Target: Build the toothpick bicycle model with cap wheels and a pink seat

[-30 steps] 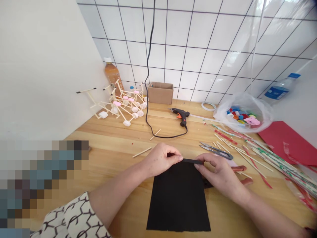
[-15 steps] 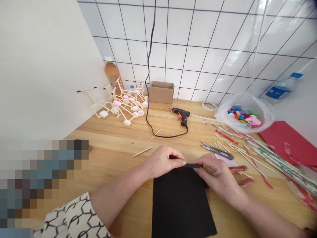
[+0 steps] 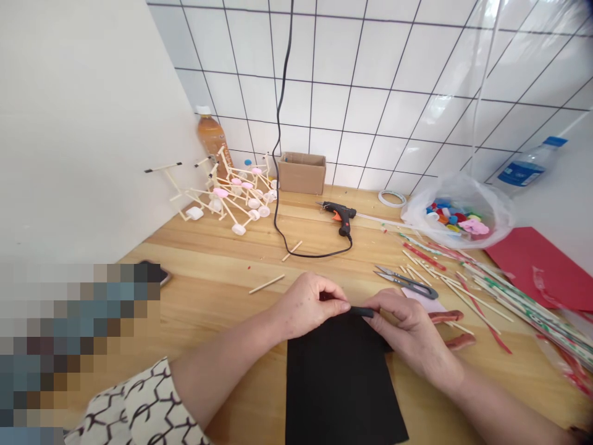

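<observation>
Both hands pinch the far edge of a sheet of black paper [image 3: 340, 383], where a narrow strip is folded or rolled over. My left hand [image 3: 309, 306] grips that edge between thumb and forefinger, on the left. On the right, my right hand [image 3: 407, 324] closes thumb and fingers round the other end of the strip. A short dark stretch of it shows between the two hands. Just beyond my right hand lie grey thread snips [image 3: 407, 282] and a pale pink paper piece [image 3: 426, 301]. Part of a reddish-brown handled tool [image 3: 447, 316] shows beside that hand.
A black hot glue gun [image 3: 340, 216] with its cord lies mid-table. At the back left stand stick-and-bottle-cap models [image 3: 231, 191], a drink bottle [image 3: 213, 139] and a cardboard box [image 3: 302, 173]. Rightward are loose sticks [image 3: 445, 278], a bag of caps [image 3: 456, 213], tape [image 3: 391, 198] and red paper [image 3: 542, 266].
The strip between my fingers has tilted slightly, and my left hand has shifted a little to the right. Both hands keep hold of the paper; the view has moved slightly.
</observation>
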`<state>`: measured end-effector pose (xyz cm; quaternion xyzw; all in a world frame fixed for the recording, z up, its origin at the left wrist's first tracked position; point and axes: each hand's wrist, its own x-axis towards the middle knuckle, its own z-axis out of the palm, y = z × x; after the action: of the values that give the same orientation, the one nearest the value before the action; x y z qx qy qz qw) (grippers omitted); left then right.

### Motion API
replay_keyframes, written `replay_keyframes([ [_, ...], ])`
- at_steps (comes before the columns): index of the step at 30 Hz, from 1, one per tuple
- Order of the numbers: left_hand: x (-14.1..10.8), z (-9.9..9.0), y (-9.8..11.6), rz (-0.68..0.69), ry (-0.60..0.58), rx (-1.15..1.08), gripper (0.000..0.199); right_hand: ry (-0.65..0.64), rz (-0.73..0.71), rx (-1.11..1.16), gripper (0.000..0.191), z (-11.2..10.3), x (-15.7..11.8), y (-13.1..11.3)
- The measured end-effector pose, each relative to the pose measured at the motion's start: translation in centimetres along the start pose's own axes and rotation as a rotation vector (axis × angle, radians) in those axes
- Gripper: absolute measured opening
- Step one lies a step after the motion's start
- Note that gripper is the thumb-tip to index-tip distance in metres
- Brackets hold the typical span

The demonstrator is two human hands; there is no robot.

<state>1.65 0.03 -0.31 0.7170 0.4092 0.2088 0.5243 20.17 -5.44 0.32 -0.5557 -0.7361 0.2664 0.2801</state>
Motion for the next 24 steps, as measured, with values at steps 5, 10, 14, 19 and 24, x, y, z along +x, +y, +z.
replay_keyframes([
  [5,-0.1,0.3,0.1,0.009,0.012,0.003,0.017,-0.019,0.037,0.015,0.019,0.0,-0.1,0.0],
  [10,-0.1,0.5,0.1,0.053,0.052,0.044,0.018,-0.044,0.054,-0.009,0.018,-0.6,-0.2,-0.2],
  [14,-0.2,0.5,0.2,0.083,0.101,0.098,0.016,-0.062,0.039,-0.055,0.016,-1.1,-0.3,-0.5],
  [19,-0.3,0.7,0.2,0.131,0.122,0.142,0.016,-0.009,0.049,-0.091,0.022,-0.1,-0.1,0.1],
  [24,-0.4,0.9,0.2,0.131,0.11,0.135,0.016,0.032,-0.011,-0.101,0.024,0.5,0.0,0.4],
])
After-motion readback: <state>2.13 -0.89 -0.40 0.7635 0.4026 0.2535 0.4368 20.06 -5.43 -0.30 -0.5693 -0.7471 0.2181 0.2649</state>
